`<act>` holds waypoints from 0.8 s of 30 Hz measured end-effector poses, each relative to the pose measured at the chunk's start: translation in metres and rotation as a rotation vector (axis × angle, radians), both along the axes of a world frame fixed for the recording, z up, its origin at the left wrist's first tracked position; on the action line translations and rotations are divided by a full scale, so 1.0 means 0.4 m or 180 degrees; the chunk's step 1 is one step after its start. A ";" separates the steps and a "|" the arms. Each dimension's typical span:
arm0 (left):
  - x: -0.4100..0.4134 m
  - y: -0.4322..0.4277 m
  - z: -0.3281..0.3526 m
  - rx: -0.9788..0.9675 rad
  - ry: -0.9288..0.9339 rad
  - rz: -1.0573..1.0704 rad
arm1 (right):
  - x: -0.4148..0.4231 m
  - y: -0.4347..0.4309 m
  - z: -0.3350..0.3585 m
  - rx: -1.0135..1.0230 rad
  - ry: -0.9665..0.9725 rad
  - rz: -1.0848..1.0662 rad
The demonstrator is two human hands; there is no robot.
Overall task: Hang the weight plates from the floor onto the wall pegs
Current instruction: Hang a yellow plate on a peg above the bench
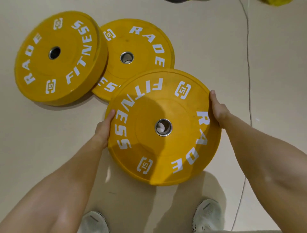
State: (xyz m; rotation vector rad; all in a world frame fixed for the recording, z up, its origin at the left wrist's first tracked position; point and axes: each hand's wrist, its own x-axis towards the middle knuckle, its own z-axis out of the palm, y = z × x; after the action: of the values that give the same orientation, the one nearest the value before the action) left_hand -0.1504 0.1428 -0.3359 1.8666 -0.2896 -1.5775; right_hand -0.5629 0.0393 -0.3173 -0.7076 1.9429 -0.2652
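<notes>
Three yellow weight plates with white "RADE FITNESS" lettering lie below me. The nearest plate (166, 149) is held at its rim by both hands. My left hand (103, 129) grips its left edge with the thumb on top, and my right hand (218, 109) grips its right edge, fingers hidden under the rim. This plate overlaps the middle plate (141, 48), which lies flat on the floor. The left plate (56, 66) leans on the middle one's left edge. No wall pegs are in view.
The beige floor (199, 41) spreads all around. A thin dark cable (248, 66) runs down the right side. My two light shoes (207, 214) stand at the bottom. Something yellow (275, 2) shows at the top right edge.
</notes>
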 end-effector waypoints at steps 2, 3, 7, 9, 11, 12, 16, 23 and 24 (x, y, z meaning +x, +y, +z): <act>0.006 0.024 0.037 0.0054 -0.0176 0.0068 | 0.026 0.021 0.064 -0.0098 0.0048 0.0063; 0.010 0.028 0.075 0.0049 -0.0252 0.0074 | 0.032 0.026 0.103 -0.0169 0.0072 0.0095; 0.030 0.012 0.293 -0.0100 -0.0393 0.0022 | 0.051 0.050 0.297 -0.0373 0.0135 0.0024; 0.036 -0.004 0.422 -0.0236 -0.0567 -0.0028 | 0.053 0.060 0.417 -0.0426 0.0147 -0.0037; 0.033 -0.023 0.591 -0.0339 -0.0640 -0.0089 | 0.048 0.066 0.572 -0.0419 0.0120 -0.0114; 0.026 -0.030 0.685 -0.0356 -0.0719 -0.0087 | 0.043 0.073 0.657 -0.0441 0.0143 -0.0139; -0.022 -0.057 1.078 -0.0283 -0.0862 -0.0273 | 0.009 0.094 1.030 -0.0471 0.0181 -0.0314; -0.158 -0.128 1.814 -0.0540 -0.1252 -0.0526 | -0.113 0.107 1.736 -0.0708 0.0094 -0.0659; -0.182 -0.149 1.930 -0.0642 -0.1278 -0.0542 | -0.139 0.098 1.848 -0.0814 0.0043 -0.0738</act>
State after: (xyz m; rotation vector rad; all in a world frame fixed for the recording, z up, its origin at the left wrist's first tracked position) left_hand -0.2232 0.0831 0.4360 2.0263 -0.7737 -1.2121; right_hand -0.6185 0.0786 0.4220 -0.6474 2.0259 -0.6623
